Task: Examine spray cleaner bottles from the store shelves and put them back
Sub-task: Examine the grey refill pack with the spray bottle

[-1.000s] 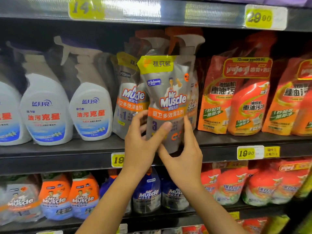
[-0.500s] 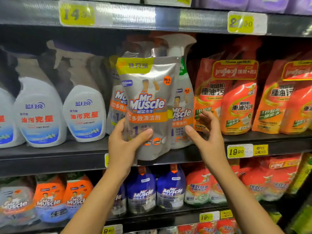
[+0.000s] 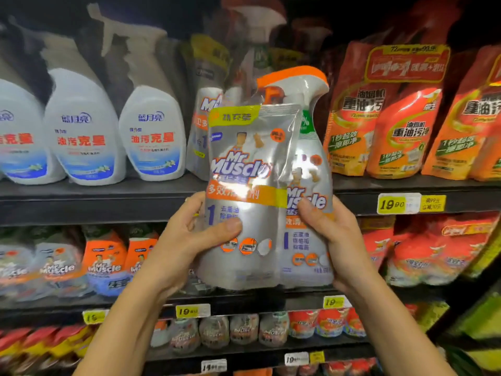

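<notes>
Head view: the Mr Muscle bundle pack [image 3: 252, 164], a refill pouch wrapped with a spray bottle, hangs clear of the shelf edge [image 3: 108, 202]. The left hand [image 3: 187, 240] and right hand [image 3: 333, 240] clamp its lower sides, thumbs in front. A level two-handed hold suits reading. The return slot beside the orange refill pouches [image 3: 393, 137] looks tight.

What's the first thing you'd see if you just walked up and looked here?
The shiny silver Mr Muscle pack, with its orange spray top, fills the middle, gripped low down by the left hand and the right hand. Behind it, white spray bottles line the shelf at left, and bright orange-red pouches crowd the right.
</notes>
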Demonstrator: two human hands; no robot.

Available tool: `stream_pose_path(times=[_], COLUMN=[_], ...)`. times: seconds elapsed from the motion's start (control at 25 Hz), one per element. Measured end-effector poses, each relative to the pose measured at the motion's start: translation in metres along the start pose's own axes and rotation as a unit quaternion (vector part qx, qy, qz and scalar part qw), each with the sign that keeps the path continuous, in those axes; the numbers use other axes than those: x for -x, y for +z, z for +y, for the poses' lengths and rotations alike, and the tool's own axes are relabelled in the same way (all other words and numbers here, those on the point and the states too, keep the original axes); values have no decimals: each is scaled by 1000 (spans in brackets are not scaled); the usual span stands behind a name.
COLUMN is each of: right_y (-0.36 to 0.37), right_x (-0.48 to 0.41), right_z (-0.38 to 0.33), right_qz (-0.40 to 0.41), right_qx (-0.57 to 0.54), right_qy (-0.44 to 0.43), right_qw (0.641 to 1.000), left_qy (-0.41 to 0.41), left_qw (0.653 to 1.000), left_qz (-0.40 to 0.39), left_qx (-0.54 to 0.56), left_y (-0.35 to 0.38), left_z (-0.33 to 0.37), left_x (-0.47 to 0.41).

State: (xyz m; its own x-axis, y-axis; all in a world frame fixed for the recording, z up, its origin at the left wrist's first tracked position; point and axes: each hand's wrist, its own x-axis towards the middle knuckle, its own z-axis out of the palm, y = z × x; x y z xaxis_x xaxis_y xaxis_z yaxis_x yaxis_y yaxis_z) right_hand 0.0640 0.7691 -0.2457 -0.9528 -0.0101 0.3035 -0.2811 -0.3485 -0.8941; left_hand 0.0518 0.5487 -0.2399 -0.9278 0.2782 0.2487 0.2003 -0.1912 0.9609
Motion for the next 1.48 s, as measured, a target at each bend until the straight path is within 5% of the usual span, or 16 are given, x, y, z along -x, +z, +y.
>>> stream_pose_path(times=[0.4, 0.64, 0.92, 1.08, 1.48], right_y=[-12, -17, -27, -29, -38], right_x=[59, 82, 101, 104, 105], right_z=[27, 39, 41, 45, 44], right_qz=[-16, 27, -1, -25, -3], right_qx=[-102, -26, 71, 84, -51], right_qy=[103, 73, 32, 40, 124], right_qw=[989, 997, 997, 995, 991], left_qy=[42, -19, 14, 39, -39], left_qw=[998, 999, 987, 971, 972], left_qz=[-30, -31, 135, 234, 130], left_qx=[21, 6, -83, -23, 192], left_y=[17, 23, 40, 54, 52], left_z=[-30, -44, -24, -20, -8], left_x=[42, 64, 37, 31, 20])
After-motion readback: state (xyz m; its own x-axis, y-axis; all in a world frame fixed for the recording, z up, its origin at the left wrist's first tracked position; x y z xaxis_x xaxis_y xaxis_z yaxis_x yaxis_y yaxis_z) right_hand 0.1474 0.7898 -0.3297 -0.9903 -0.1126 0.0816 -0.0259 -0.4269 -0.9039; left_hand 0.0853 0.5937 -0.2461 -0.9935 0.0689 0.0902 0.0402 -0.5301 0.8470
